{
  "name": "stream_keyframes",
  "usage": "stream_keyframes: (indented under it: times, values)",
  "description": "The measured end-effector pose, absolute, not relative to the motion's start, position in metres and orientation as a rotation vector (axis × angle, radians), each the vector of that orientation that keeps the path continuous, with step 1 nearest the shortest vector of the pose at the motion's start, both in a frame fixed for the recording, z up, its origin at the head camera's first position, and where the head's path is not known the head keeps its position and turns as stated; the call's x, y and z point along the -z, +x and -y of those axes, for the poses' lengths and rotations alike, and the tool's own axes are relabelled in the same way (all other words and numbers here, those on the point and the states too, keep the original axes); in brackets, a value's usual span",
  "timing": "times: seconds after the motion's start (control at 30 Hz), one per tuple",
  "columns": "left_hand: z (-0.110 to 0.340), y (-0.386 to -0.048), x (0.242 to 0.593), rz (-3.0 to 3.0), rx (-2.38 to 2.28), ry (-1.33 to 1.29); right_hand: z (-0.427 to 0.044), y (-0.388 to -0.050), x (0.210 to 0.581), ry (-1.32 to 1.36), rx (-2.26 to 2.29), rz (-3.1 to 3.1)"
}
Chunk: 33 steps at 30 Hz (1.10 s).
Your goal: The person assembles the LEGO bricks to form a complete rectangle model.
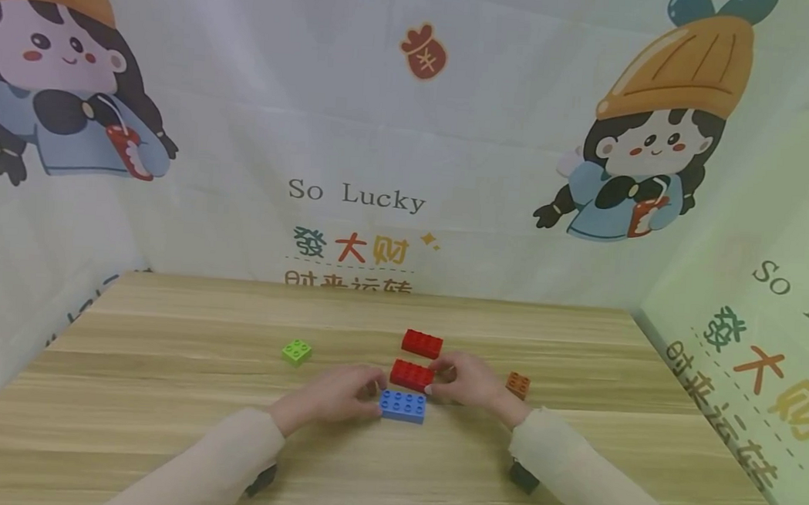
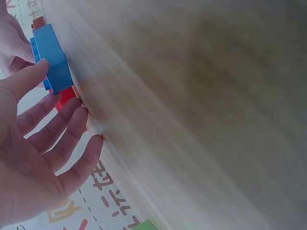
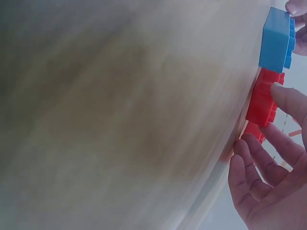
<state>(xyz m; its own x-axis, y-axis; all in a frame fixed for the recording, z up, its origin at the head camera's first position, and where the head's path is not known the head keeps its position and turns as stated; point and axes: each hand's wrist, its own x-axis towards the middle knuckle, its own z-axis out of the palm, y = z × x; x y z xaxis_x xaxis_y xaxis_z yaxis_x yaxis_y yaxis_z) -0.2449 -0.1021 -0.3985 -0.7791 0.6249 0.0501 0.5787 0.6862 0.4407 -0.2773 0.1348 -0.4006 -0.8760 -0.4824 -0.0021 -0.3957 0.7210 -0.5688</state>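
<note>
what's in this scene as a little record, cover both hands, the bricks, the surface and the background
left hand: at the left end of the blue rectangular plastic brick; firmness of grip unclear
right hand: at the right end of the nearer red rectangular plastic brick; firmness of grip unclear
beyond these: farther red rectangular plastic brick
left of the reds: small lime-green plastic brick
right of the reds: small orange-brown plastic brick
surface: wood-grain table
background: pale printed cloth
</note>
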Motion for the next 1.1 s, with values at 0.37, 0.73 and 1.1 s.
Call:
stream_keyframes:
  times: [0.37,0.73,1.1]
  values:
    - [0.109,-0.243,0.396,-2.786,-0.709,1.023,-0.15,-0.279,0.401,-0.805,0.89,-2.743]
    - [0.125,-0.245,0.399,-2.798,-0.745,0.977,-0.168,-0.273,0.403,-0.881,0.892,-2.745]
    - [0.128,-0.245,0.4,-2.837,-0.697,0.944,-0.179,-0.257,0.4,-0.999,0.849,-2.736]
